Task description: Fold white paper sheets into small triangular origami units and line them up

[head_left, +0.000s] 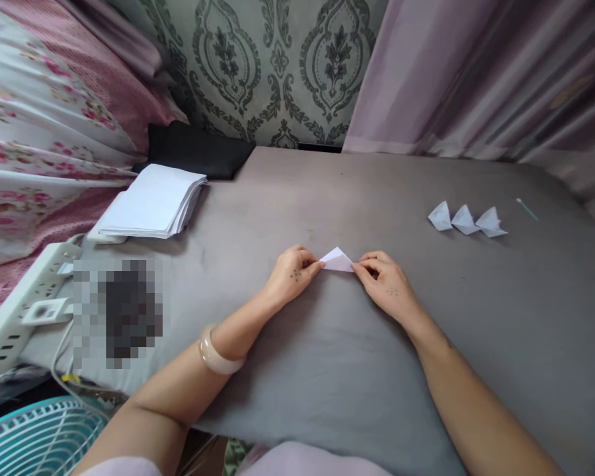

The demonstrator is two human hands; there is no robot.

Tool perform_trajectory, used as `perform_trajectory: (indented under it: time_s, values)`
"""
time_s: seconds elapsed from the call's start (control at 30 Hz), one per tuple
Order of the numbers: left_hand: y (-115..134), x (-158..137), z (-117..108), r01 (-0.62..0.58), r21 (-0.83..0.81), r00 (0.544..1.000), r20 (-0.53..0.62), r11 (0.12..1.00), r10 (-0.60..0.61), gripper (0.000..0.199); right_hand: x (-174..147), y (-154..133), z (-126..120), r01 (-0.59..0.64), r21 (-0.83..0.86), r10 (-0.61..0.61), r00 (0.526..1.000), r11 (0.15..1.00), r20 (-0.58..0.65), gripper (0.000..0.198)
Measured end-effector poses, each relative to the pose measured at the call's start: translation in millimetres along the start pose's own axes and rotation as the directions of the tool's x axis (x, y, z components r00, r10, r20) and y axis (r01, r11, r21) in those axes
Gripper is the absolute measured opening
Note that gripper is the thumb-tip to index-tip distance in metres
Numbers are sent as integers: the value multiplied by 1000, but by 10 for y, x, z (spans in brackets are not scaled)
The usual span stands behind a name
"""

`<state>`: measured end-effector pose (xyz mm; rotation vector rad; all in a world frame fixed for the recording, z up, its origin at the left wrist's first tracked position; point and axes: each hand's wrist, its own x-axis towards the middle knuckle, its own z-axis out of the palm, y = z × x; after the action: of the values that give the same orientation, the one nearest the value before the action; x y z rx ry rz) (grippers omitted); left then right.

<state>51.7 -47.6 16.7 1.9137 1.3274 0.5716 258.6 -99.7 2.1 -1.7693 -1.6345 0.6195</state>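
A small sheet of white paper folded to a triangle is held between my two hands, its peak facing away from me. My left hand pinches its left corner between thumb and fingers. At the opposite corner, my right hand pinches the paper the same way. Three folded white paper pieces with pointed tops stand in a row to the right, apart from my hands. A pale bangle circles my left forearm.
A stack of white paper lies at the back left, near a black folded item. A white power strip with cables runs along the left edge, above a turquoise fan. A thin green stick lies far right on the grey surface.
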Motion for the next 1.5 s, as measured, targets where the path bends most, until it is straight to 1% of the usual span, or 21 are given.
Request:
perform_trajectory:
  time_s: [0.07,0.13,0.3,0.47,0.57,0.7,1.03,1.13,1.3,1.5]
  values:
    - [2,5,23,36,-11,999,-35,999,-36,16,1,-7,39,-10,-36,8,999,999,-50,27]
    - [9,11,39,50,-6,998,-42,999,-50,16,4,-8,69,-13,-61,7,996,998,-91,26]
    - [28,34,61,84,38,995,-50,996,-82,15,30,1,99,-9,-95,-3,992,995,-126,23]
    - [8,71,89,101,58,994,-49,993,-98,17,65,-5,99,-66,-102,55,993,993,-106,21]
    - [-19,83,112,73,95,996,-60,993,-67,18,80,-5,103,-87,-90,79,993,992,-92,21]
    - [-34,82,138,34,152,996,-82,988,-22,19,94,6,113,-99,-95,91,991,990,-94,22]
    - [1,135,117,86,180,996,-46,980,-79,19,115,50,133,-107,-100,98,991,989,-86,23]
    - [-7,145,113,80,203,997,-37,976,-74,19,129,55,122,-115,-96,109,992,989,-71,23]
    - [-17,136,117,42,261,999,-33,964,-35,21,153,23,71,-141,-79,141,990,987,-7,26]
    - [9,125,115,39,306,999,-10,951,-38,23,156,27,86,-135,-100,134,991,986,-18,26]
